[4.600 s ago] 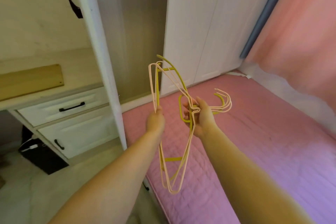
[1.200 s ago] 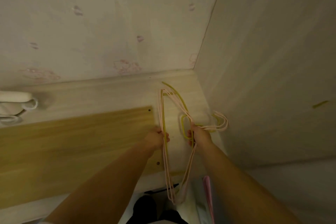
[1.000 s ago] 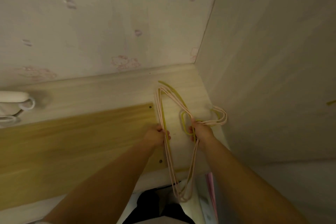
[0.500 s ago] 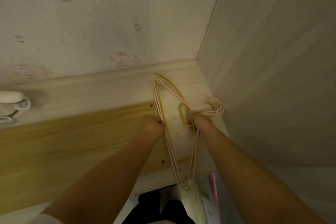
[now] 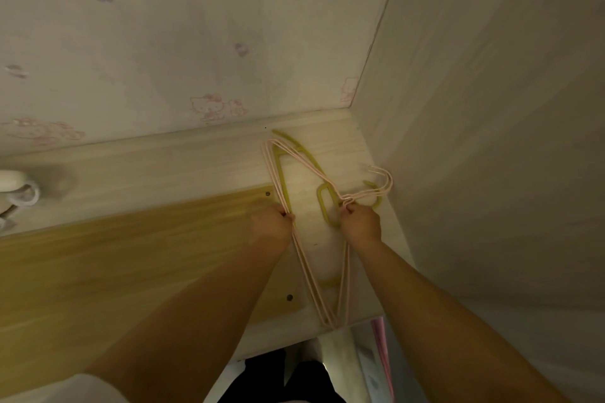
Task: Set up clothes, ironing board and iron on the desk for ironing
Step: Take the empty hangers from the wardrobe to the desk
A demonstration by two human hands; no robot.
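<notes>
A bundle of thin pink clothes hangers point(image 5: 309, 285) with one yellow hanger point(image 5: 324, 206) among them lies low over the right end of the pale wooden desk point(image 5: 183, 160). My left hand point(image 5: 271, 227) grips the bundle's left side. My right hand point(image 5: 360, 222) grips the necks just below the hooks, which point toward the right wall. A yellow wooden board point(image 5: 131, 258) lies flat on the desk under my left forearm. No clothes or iron body shows clearly.
A white object with a looped cord point(image 5: 16, 190) sits at the desk's far left. Patterned wallpaper point(image 5: 209, 108) backs the desk and a plain panel point(image 5: 491, 141) closes its right side. Below the front edge, dark trousers and a pink strip point(image 5: 381, 347) are visible.
Both hands have carried the hangers from beside the pink bed to the desk corner and lowered them toward the desk surface; over the last second they moved forward and down.
</notes>
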